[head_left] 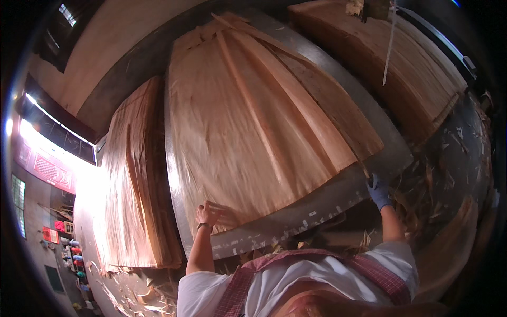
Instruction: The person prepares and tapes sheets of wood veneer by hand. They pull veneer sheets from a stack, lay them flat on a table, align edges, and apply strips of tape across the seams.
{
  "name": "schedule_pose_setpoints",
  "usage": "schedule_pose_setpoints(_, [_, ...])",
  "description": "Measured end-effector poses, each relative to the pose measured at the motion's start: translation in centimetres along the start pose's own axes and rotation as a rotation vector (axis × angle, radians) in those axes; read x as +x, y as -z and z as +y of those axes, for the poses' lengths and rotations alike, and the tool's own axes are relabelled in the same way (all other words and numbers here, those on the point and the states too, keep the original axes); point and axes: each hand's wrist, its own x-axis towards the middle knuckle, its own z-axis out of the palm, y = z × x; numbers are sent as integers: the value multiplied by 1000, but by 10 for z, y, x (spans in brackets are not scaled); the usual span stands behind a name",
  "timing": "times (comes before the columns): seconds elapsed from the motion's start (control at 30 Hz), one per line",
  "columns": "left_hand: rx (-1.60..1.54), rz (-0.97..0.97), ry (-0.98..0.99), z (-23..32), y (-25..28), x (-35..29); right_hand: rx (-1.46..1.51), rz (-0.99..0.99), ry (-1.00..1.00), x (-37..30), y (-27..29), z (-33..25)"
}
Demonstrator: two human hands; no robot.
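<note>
The counter [348, 193] carries broad, thin wood sheets [227, 121]; a wood stack [119, 185] stands to its left. My bare left hand [207, 215] is at the sheets' near left corner, my gloved right hand [379, 193] by their near right corner, beside a slim brown piece [365, 171]. I cannot tell whether either grip is wide or narrow.

Btwn L hand [208, 215] & R hand [379, 191], bare counter [338, 192] strip along near edge = low path. Ahead of both: lg wood sheet [211, 137], flat in front of L hand; raised folds [302, 127] toward R hand block a flat sweep. Left of L hand: narrow dark gap, then L stack [119, 185]. Ahead of R hand: bare counter margin, then R stack [369, 53] w/ pale strip [388, 50] hanging. Right-behind R hand: curved sheet [451, 245].
</note>
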Motion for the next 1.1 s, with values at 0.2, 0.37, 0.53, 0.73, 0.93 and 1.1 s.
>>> schedule_pose_setpoints(0.2, [6,-23,-2,5,-3,3,93,11,-17,37,31,-13])
schedule_pose_setpoints(0.37, [12,-22,-7,4,6,-2,129,77,16,89,40,-3])
schedule_pose_setpoints(0.53, [-16,12,-44,9,-1,11,35,76,-22,84,44,53])
schedule_pose_setpoints(0.73, [16,-13,-21,3,2,-6,-175,62,-70,-56,71,5])
schedule_pose_setpoints(0.93, [32,65,-92,2,-13,12,-76,-70,-518,-222,113,42])
schedule_pose_setpoints(1.1, [41,-15,-21,4,-9,15,-139,-96,-518,-309,130,69])
